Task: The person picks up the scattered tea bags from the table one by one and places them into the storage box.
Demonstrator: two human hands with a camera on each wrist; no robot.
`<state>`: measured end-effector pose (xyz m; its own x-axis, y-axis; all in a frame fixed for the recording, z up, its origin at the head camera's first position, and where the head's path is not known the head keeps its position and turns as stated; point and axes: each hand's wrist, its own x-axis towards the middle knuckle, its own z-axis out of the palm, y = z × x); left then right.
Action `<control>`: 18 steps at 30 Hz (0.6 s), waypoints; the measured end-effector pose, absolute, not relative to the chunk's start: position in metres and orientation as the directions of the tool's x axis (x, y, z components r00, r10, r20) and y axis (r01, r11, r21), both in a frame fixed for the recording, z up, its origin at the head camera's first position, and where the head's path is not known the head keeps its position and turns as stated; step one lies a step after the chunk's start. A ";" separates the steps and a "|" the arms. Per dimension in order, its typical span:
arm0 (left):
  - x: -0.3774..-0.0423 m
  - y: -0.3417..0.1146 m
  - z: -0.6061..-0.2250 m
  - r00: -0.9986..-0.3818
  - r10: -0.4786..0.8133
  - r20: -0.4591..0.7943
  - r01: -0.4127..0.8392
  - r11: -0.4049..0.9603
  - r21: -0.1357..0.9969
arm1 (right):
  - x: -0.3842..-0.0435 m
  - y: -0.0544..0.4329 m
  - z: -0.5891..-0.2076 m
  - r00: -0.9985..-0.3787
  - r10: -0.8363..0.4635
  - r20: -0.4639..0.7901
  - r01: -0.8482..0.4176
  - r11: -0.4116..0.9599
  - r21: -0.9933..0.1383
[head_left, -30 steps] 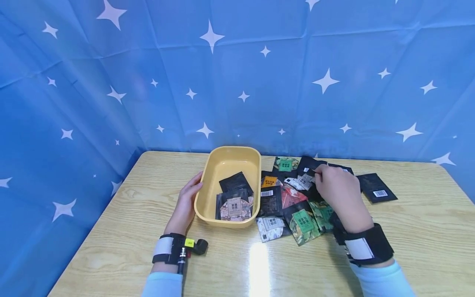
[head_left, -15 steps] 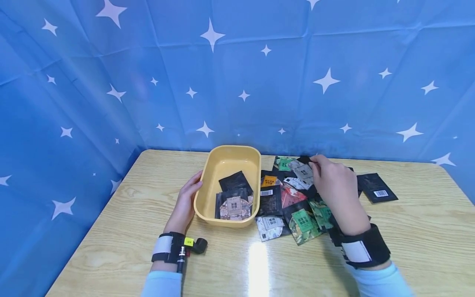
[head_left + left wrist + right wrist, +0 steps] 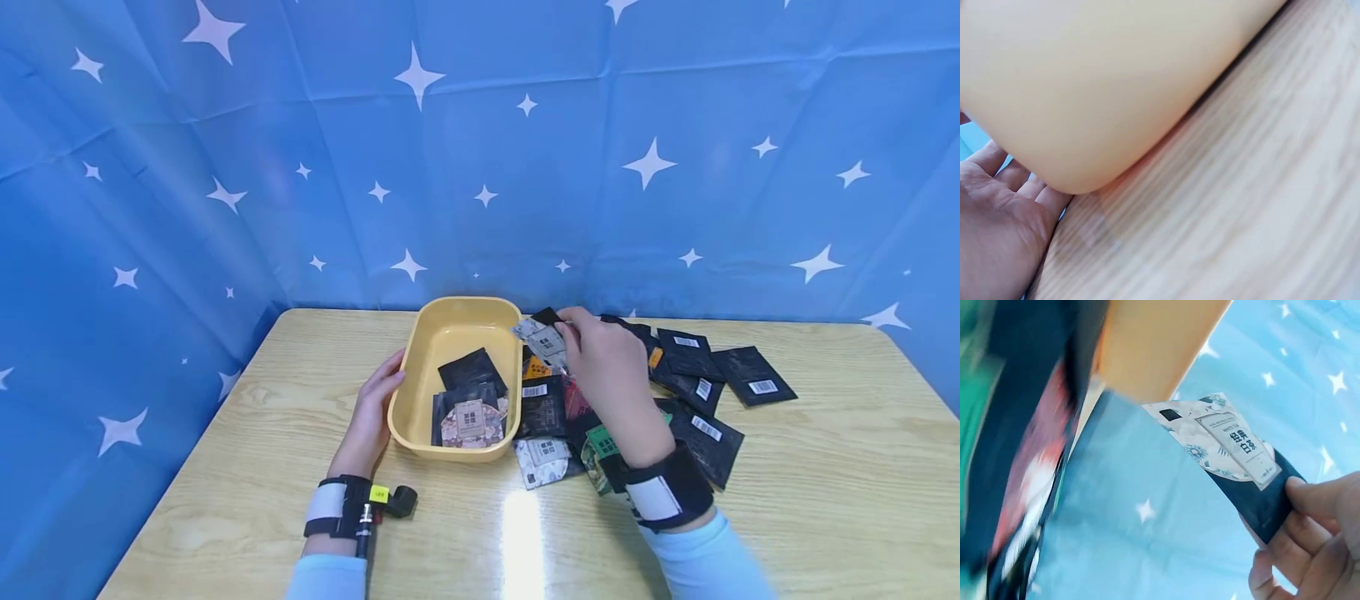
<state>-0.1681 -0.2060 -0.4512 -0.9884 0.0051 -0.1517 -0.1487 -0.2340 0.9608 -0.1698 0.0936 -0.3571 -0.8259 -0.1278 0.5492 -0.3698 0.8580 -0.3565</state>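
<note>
While a blue curtain (image 3: pixel 480 233) with white stars fills the upper half of the frame, a pale wood table (image 3: pixel 240 467) spreads across the lower half, a streak of glare at its bottom middle. Two light blue sleeves (image 3: pixel 330 577) come in at the bottom edge, one left of centre, one right. A yellow tub (image 3: pixel 453 455) sits on the table just below the frame's centre. At its left, the left hand (image 3: pixel 377 400) lies with its fingers nearly straight against the wall. Right of centre, the right hand (image 3: pixel 603 358) is narrowed, thumb and fingers pinching the black end of a packet. Each wrist wears a black strap (image 3: pixel 671 492) with a white patch.

That held packet (image 3: pixel 546 340), white and floral at its other end, hangs tilted by the tub's upper right corner; whether it touches the rim I can't tell. Low in the tub lie a black packet (image 3: pixel 472 371) and, overlapping it, a patterned one. Right of the tub, other packets (image 3: pixel 708 442) overlap in a loose heap, partly hidden by the right arm, with several white barcodes (image 3: pixel 763 387) showing toward the frame's right.
</note>
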 end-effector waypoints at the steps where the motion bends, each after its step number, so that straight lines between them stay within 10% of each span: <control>1: -0.168 -0.206 -0.451 -0.988 0.003 -0.154 -0.150 -0.235 0.960 | -0.170 0.087 -0.357 -0.827 -0.130 0.547 -0.374 0.853 -0.364; 18: -0.168 -0.207 -0.452 -0.990 -0.001 -0.140 -0.135 -0.242 0.961 | -0.165 0.039 -0.367 -0.685 -0.142 0.714 -0.506 0.798 -0.327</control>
<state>-0.1684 -0.2068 -0.4516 -0.9902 -0.0011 -0.1398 -0.1354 -0.2419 0.9608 -0.1651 0.0391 -0.3668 -0.6853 -0.1418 0.7143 -0.5059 0.7983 -0.3268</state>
